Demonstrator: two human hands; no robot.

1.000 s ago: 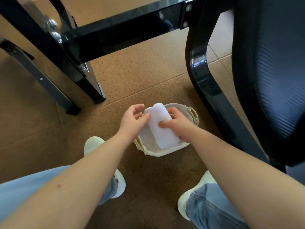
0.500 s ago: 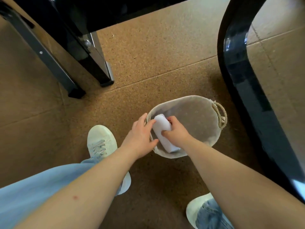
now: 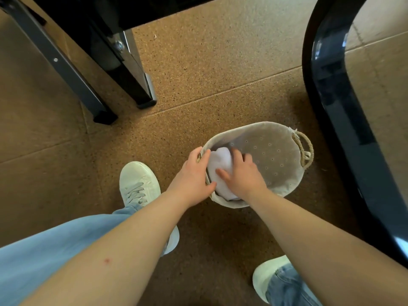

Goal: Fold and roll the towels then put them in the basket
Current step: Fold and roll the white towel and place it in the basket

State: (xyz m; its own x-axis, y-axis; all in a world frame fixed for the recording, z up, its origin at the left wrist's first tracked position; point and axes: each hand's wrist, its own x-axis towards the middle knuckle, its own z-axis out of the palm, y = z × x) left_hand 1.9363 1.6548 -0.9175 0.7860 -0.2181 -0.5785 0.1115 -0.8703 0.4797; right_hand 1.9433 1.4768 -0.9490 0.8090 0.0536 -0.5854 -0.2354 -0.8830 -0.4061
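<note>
Since half a second back: sunk the rolled white towel (image 3: 220,166) lower into the oval woven basket (image 3: 249,125) with the pale eyelet-fabric liner, and shifted the left hand (image 3: 192,175) off the roll onto the basket's near-left rim. Now gripping that rim with the left hand, fingers hooked over the edge, thumb laid along the near side. Holding the towel from above with the right hand (image 3: 245,175), thumb across the top of the roll, fingers spread down its right flank; some motion blur on those fingers. Wedged the roll against the left inner wall, lengthwise toward the wearer, near end hidden under the right wrist. Leaving the right part of the liner bare, with a twisted rope handle (image 3: 305,151) at the far-right end. Standing the basket on speckled cork-brown floor (image 3: 220,69), between black metal table legs (image 3: 130,69) up left and a glossy black curved chair frame (image 3: 335,102) on the right. Flanking the basket below with two pale lace-up sneakers (image 3: 139,184) and light blue jeans (image 3: 55,250).
</note>
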